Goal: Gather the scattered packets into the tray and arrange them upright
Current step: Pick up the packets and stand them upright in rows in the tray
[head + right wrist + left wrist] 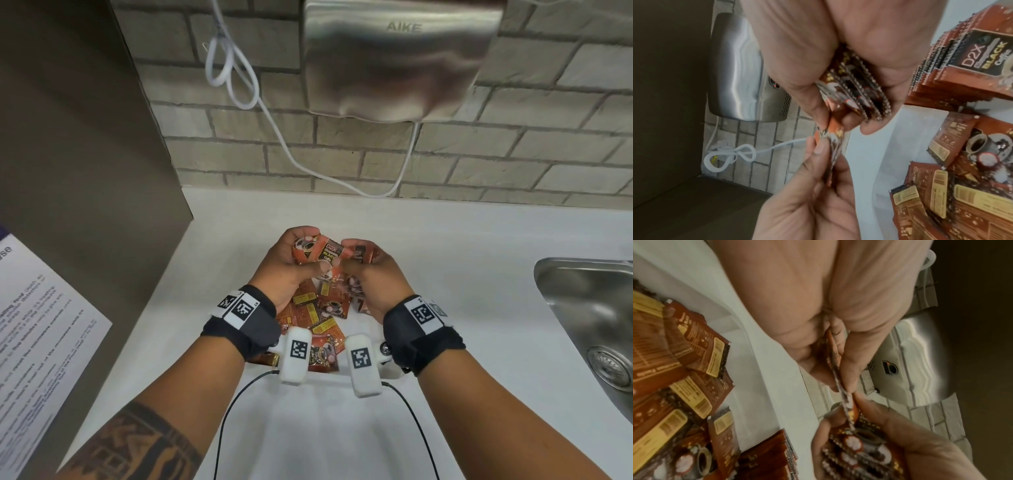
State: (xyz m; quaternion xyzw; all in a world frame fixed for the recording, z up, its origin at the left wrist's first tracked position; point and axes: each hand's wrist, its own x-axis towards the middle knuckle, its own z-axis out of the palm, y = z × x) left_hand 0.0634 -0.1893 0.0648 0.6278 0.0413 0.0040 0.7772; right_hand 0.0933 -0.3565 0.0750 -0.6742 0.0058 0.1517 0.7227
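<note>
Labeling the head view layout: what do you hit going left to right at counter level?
Paper notice → left hand gripping packets → right hand gripping more packets → sink.

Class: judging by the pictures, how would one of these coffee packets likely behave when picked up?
Probably light and floppy: the packet bends between two fingertips. Its glossy foil may be slippery, so the right hand's grip clamps the bundle tightly.
</note>
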